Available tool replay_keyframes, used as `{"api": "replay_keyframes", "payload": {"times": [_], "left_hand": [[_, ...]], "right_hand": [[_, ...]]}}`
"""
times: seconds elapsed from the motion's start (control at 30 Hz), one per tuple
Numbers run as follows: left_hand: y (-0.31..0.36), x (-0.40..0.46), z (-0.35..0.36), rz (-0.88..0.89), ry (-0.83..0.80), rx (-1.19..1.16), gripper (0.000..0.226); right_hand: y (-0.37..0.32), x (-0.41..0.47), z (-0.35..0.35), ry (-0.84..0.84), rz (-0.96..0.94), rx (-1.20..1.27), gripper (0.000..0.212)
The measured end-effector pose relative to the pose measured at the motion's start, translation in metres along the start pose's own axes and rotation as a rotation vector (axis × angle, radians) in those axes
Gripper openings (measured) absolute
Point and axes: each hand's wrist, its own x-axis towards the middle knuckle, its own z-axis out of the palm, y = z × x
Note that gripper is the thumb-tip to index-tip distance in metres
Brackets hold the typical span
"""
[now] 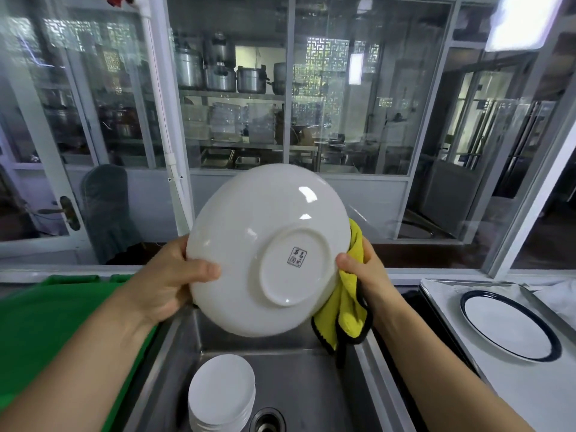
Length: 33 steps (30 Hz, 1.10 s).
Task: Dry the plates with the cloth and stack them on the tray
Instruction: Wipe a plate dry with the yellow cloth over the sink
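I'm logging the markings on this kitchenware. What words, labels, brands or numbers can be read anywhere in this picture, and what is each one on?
Square stamp of Chinese-style characters on the underside of the white plate, inside its foot ring: too small and blurred to read.
No other text, label, brand or number shows, neither on the yellow cloth, the stacked plates in the sink, the dark-rimmed plate, nor its tray.

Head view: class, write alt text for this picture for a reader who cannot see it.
Two hands hold a white plate up over a steel sink, its underside to the camera: the left hand grips its left rim, and the right hand presses a yellow cloth to its right rim. A stack of plates stands in the sink; a dark-rimmed plate lies on the tray at right.
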Motion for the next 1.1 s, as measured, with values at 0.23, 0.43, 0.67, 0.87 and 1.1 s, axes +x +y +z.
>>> {"api": "replay_keyframes", "payload": {"times": [0.23, 0.43, 0.67, 0.87, 1.1], "left_hand": [[0.005, 0.006, 0.012, -0.152, 0.102, 0.072, 0.102], [-0.015, 0.009, 0.033, -0.091, 0.183, 0.009, 0.07], [-0.017, 0.015, 0.04, -0.045, 0.258, -0.034, 0.054], [-0.007, 0.012, 0.029, -0.008, 0.254, -0.066, 0.075], [-0.008, 0.015, 0.032, -0.001, 0.286, -0.121, 0.064]], "right_hand": [[-0.006, -0.003, -0.01, -0.11, -0.044, -0.22, 0.067], [-0.035, -0.004, 0.038, 0.002, -0.495, -0.793, 0.044], [-0.024, -0.006, 0.056, 0.0, -1.038, -1.398, 0.044], [0.001, 0.0, 0.019, 0.248, -0.596, -0.947, 0.051], [-0.001, -0.015, 0.033, 0.316, -0.714, -0.853, 0.04]]}}
